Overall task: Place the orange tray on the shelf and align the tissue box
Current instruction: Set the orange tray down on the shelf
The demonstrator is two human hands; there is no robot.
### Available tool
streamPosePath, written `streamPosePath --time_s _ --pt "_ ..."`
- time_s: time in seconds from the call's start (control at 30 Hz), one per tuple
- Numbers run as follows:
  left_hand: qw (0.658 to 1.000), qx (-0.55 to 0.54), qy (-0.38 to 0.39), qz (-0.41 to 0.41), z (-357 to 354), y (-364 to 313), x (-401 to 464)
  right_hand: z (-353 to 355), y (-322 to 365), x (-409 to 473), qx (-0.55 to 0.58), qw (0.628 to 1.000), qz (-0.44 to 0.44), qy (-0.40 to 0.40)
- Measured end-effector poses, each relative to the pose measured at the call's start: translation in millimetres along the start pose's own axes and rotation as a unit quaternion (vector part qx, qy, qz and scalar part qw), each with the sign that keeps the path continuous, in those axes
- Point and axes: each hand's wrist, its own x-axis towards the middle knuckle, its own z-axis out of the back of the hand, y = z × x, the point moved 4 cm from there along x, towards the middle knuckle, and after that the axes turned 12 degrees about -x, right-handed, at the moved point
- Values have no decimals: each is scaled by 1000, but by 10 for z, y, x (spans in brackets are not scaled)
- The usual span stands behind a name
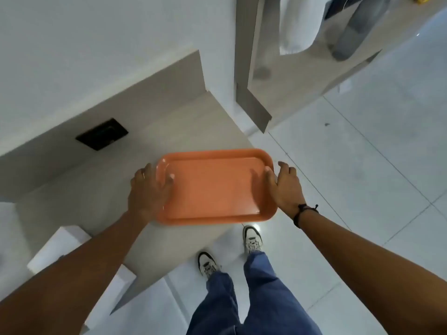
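Note:
An empty orange tray point(215, 189) is held level over the front right corner of a beige shelf top point(193, 122). My left hand point(148, 189) grips its left short edge, thumb on the inside rim. My right hand point(284, 187) grips its right short edge; a dark cord bracelet is on that wrist. The tray's right end juts out past the shelf corner over the floor. A white box point(60, 247), maybe the tissue box, sits on the shelf at the lower left, partly hidden under my left forearm.
A black square plate point(102, 134) is set into the back of the shelf top against the white wall. Glossy white floor tiles point(362, 177) spread to the right. A grey partition point(254, 68) and counter stand beyond. My feet in white sneakers are below the tray.

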Motion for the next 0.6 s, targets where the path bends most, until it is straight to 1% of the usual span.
streamPosePath --time_s 0.07,0.13,0.33,0.5,0.6 --pt "998 -24 20 50 -61 103 5 -94 -43 14 -5 1000 -23 5" --pt "995 -53 43 78 -108 199 -16 -200 -79 27 -14 999 -33 21" --pt "990 -104 19 90 -192 324 -79 -325 -143 184 -12 998 -66 9" --pt "980 -161 -15 118 -160 506 -147 -341 109 429 -34 999 -35 2" --pt "969 -185 -51 155 -70 698 -187 -413 463 623 -46 999 12 15"
